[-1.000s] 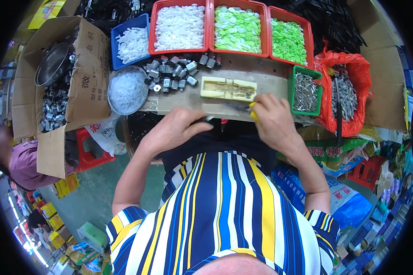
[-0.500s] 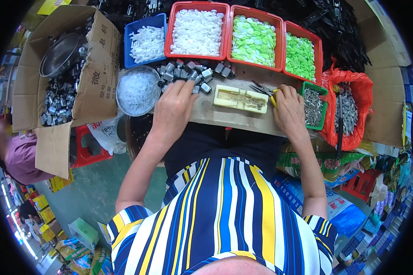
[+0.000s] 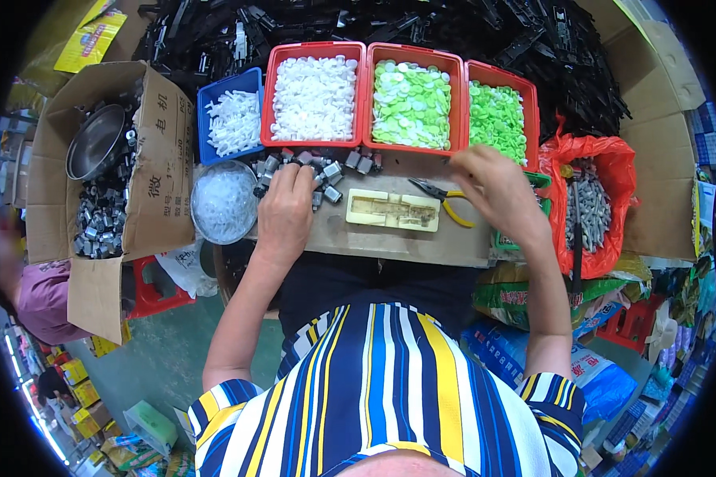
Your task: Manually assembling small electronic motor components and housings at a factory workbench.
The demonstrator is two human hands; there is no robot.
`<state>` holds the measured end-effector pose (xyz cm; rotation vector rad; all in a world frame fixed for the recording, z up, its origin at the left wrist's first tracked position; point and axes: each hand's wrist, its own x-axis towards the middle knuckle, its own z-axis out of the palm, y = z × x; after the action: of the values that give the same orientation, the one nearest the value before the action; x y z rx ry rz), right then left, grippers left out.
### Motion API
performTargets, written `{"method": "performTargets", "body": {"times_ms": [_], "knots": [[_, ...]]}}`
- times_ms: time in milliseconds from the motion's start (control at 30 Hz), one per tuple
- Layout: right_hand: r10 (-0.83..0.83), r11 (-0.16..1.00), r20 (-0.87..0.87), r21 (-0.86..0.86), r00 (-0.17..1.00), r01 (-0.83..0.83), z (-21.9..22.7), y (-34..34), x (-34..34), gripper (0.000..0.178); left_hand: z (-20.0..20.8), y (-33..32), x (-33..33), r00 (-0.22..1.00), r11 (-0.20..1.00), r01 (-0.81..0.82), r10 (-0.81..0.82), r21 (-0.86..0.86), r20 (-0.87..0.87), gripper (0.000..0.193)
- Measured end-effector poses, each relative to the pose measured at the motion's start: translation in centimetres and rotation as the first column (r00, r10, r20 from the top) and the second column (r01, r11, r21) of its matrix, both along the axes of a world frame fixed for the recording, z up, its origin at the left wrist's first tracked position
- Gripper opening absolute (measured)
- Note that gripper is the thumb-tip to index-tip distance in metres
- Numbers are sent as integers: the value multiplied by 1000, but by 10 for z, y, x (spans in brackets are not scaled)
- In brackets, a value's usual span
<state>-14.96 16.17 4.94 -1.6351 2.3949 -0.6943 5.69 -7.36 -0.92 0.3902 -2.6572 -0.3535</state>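
My left hand [image 3: 285,213] is at the pile of small silver motors [image 3: 332,193], its fingers drawn together and pointing down. Whatever its fingertips grip is hidden. Raised above the right side of the board, my right hand [image 3: 497,187] has its fingers bent and apart from the thumb, near the front of the red tray of green discs [image 3: 497,123]; I see nothing held. Below it lie pliers [image 3: 458,213] with yellow handles, not touched. Between the hands sits a cream rectangular fixture [image 3: 393,211] with a shaped hollow.
Across the back stand a blue tray [image 3: 208,143] of white parts and red trays [image 3: 367,103] of white and green pieces. A round bowl [image 3: 224,202] and a motor carton [image 3: 167,159] are left; a green tray [image 3: 507,242] and red bag [image 3: 612,254] are right. Black parts heap behind.
My right hand has let go of the pliers and lifted away toward the green discs. The pliers now lie on the board. My left hand stays at the motors. The whole view has shifted.
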Motion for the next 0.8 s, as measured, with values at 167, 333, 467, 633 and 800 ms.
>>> {"method": "performTargets", "body": {"times_ms": [167,333,467,633,800], "knots": [[-27,979,-174,-201,984,-9,1,-66,-59,10,-4,-1,-3,995,1000,-26,24,-16,-92,16],[-26,965,-258,-260,966,-43,-13,-144,-96,9,1,1,0,978,985,-47,79,164,-194,14],[67,954,-268,-264,961,-141,-17,-213,-90,12,4,4,2,962,853,-35,169,521,-213,13],[155,985,-19,-79,988,-156,-22,-289,-90,17,0,1,5,942,417,69,272,906,-197,12],[219,959,184,141,958,-246,-18,-327,-103,17,-10,-3,7,914,168,241,292,956,-282,16]]}}
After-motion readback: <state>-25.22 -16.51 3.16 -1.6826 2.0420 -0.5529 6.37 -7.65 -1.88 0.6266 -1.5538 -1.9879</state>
